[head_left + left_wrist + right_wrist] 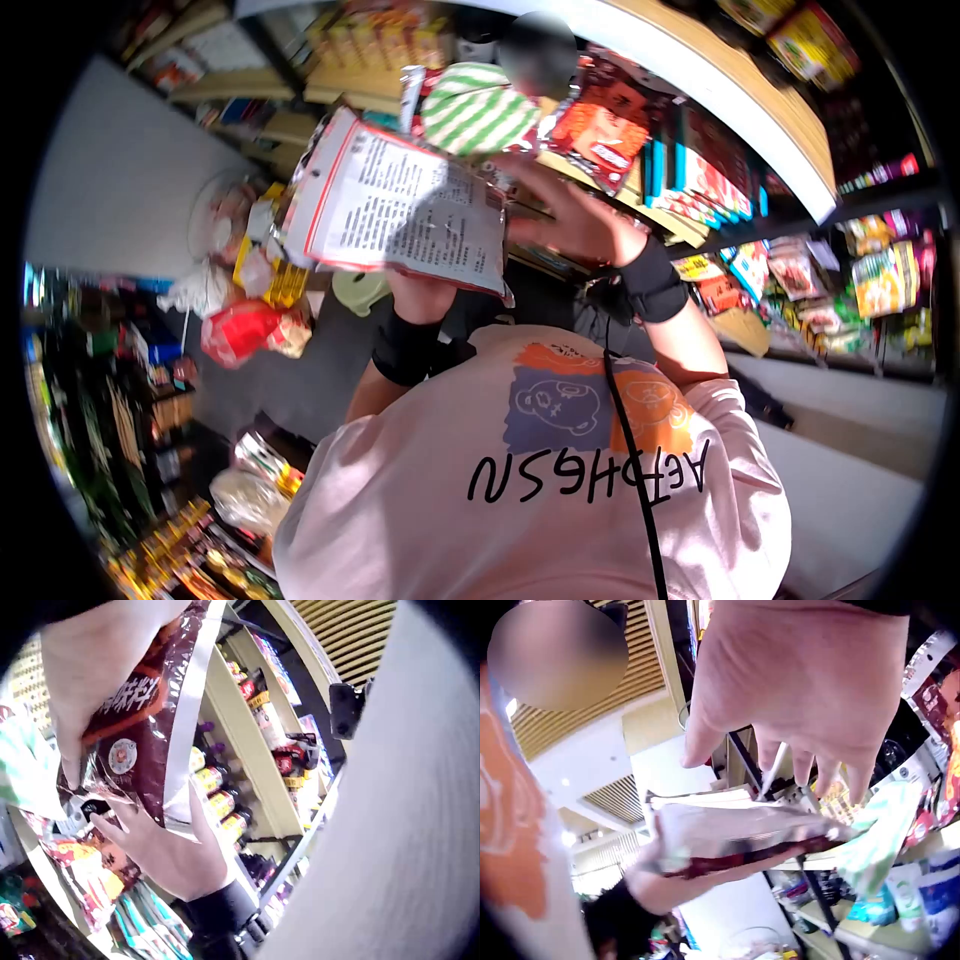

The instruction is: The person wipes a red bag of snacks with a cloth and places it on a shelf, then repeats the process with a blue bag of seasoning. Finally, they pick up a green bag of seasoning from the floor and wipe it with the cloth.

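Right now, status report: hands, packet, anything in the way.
Left hand holding packet. Right hand open beside it, contact unclear. Green-and-white striped item close beyond packet.

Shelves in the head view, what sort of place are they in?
Probably a grocery or snack shop: shelves hold colourful packets, similar bottles stand lined up, and the left hand holds a printed pouch.

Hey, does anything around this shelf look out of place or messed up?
One oddity: a green-and-white striped cloth lies loose beside the red packets, looking more like a wiping rag than stock. I can't make out any spill or damage.
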Tool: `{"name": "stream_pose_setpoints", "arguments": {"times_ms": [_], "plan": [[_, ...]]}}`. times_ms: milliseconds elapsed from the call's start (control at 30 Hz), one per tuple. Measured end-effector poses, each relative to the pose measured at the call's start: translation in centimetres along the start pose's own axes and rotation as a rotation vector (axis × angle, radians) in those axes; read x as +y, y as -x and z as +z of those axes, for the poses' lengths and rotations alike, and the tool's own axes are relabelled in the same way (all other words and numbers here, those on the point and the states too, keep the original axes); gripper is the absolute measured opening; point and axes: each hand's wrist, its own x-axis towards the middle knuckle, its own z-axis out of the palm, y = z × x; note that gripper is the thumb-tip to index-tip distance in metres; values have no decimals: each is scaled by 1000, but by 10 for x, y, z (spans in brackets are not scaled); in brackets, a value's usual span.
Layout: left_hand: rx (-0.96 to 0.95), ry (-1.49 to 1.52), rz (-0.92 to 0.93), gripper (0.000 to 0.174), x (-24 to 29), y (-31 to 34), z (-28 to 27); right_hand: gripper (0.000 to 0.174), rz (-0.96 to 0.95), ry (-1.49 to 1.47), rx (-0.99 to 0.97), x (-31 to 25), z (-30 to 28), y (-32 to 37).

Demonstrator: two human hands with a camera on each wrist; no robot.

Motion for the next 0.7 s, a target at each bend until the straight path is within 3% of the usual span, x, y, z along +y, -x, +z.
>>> {"name": "stream_pose_setpoints", "arguments": {"times_ms": [33,100,167,200,300,333,400,433,467,500,567,600,700], "plan": [[-8,-50,15,66,-8,-4,9,77,-39,-22,-13,-6,5,11],[-22,-64,-50,67,-27,-14,28,83,-52,370,-11,-36,9,36],[32,-43,-110,67,-52,-20,64,80,-14,467,188,-30,11,48],[-155,56,-240,62,-63,-24,62,78,0,512,275,-25,10,57],[-495,-302,-303,55,-79,-50,49,68,81,397,439,-13,-2,87],[-619,-378,-325,51,-74,-49,72,65,121,289,496,-20,-6,99],[-705,-517,-342,53,-69,-53,92,58,203,-255,541,-32,-16,139],[-747,-584,-351,54,-70,-55,97,54,114,-243,725,-5,-4,156],[-840,-663,-355,60,-69,-62,100,49,213,-353,614,-16,-18,174],[-850,-787,-300,63,-75,-64,100,45,426,-632,687,-19,-20,200],[-886,-1021,-182,68,-96,-67,100,46,491,-885,945,-19,-7,227],[-986,-826,-348,72,-107,-67,105,48,448,-910,965,-13,-3,240],[-1110,-769,-552,69,-140,-36,130,55,234,-920,984,-30,-2,254]]}}
